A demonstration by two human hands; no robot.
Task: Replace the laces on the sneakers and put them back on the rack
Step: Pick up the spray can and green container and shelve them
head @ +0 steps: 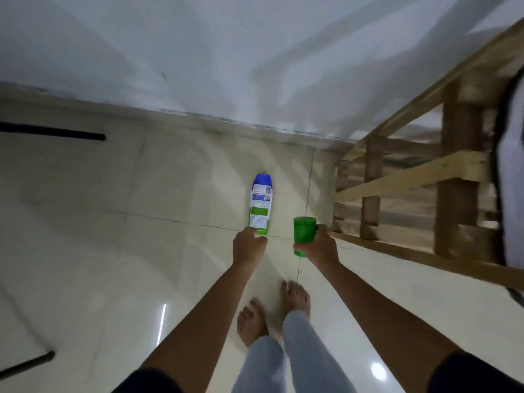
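Right hand (319, 246): fingers curled round a green jar (304, 235), lifted. Left hand (249, 245): fingertips at the base of a bottle (261, 204) lying on the floor (113, 251); grip not discernible. No sneakers or laces visible; relacing looks unstarted. Wooden rack (411, 177) close on the right, open tile leftward.

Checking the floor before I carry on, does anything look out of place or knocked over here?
Yes. A white and green plastic bottle with a blue cap lies flat on the tiled floor near the wooden slatted rack. The left hand touches its base; the right hand holds a green plastic container.
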